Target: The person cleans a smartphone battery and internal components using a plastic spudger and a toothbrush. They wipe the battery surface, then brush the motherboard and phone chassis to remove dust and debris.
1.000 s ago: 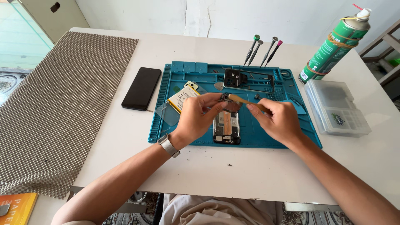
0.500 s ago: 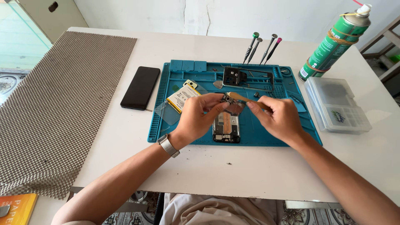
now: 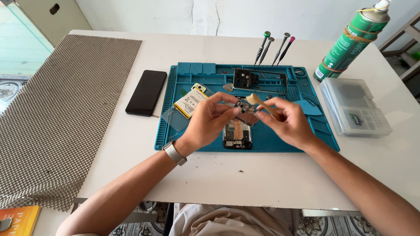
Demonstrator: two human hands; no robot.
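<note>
Over the blue repair mat (image 3: 280, 140), my left hand (image 3: 208, 122) pinches a small dark circuit board (image 3: 243, 105) between thumb and fingers. My right hand (image 3: 286, 122) holds a small brush with a pale handle (image 3: 258, 101), its tip resting against the board. Under my hands an opened phone body (image 3: 237, 134) lies flat on the mat. A yellow-white battery (image 3: 190, 101) lies on the mat's left part, and a dark phone frame (image 3: 258, 81) lies near the mat's far edge. A watch sits on my left wrist.
A black phone (image 3: 146, 92) lies left of the mat. Several screwdrivers (image 3: 273, 47) stand upright behind the mat. A green spray can (image 3: 352, 41) and a clear plastic parts box (image 3: 354, 107) are at the right. A mesh mat (image 3: 57, 109) covers the table's left side.
Both hands stay over the mat with the board and brush; the brush tip has shifted slightly against the board. Nothing else has moved.
</note>
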